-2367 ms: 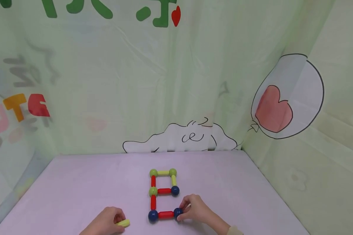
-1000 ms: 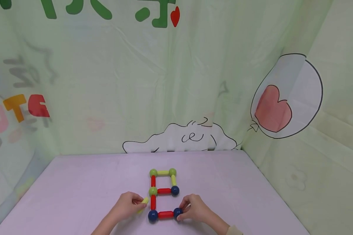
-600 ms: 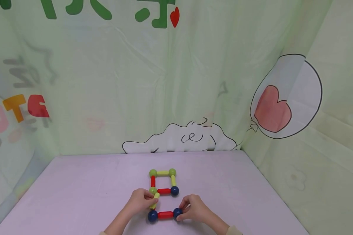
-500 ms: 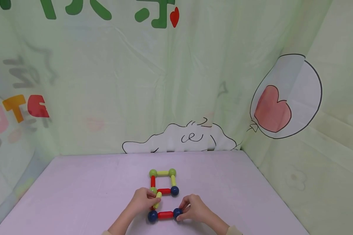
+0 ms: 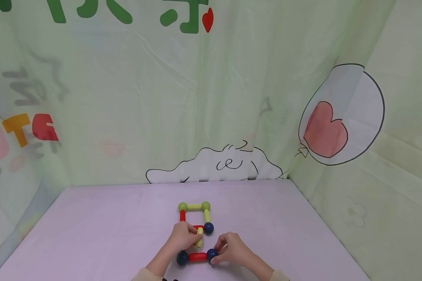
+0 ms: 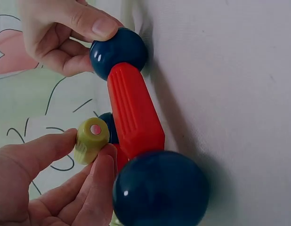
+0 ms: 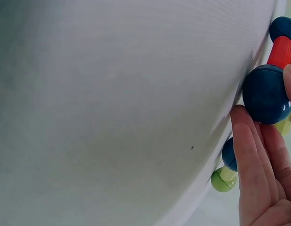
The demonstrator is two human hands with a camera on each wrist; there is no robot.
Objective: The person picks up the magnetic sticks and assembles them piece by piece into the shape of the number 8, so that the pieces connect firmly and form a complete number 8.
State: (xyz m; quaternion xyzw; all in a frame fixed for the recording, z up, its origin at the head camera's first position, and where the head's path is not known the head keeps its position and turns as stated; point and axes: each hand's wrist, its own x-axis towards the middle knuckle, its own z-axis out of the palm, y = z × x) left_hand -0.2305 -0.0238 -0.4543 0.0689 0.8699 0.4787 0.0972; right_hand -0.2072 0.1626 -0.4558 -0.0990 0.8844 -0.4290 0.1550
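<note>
My left hand (image 5: 183,236) pinches a yellow-green magnetic rod (image 5: 199,237) between thumb and fingers. That rod stands over the gap between the two blue balls on the right side of a ball-and-rod frame. With thumb and fingertips my right hand (image 5: 233,249) grips the near right blue ball (image 5: 212,256). A red rod (image 5: 197,257) joins it to the near left blue ball (image 5: 182,258). Beyond the held rod sits another blue ball (image 5: 209,228). In the left wrist view the rod's end (image 6: 95,129) shows a pinkish dot. My left hand hides the middle left ball and most of the lower left rod.
The frame's far part has two green balls, one at the far left (image 5: 183,207) and one at the far right (image 5: 205,205), joined by a yellow-green rod (image 5: 194,207). Everything lies on a pale lilac tabletop (image 5: 119,218). A printed curtain (image 5: 126,97) hangs behind.
My left hand has carried the yellow-green rod rightward from the table's near left, across the frame's left side, and turned it nearly in line with the right side. My right hand stays on its ball.
</note>
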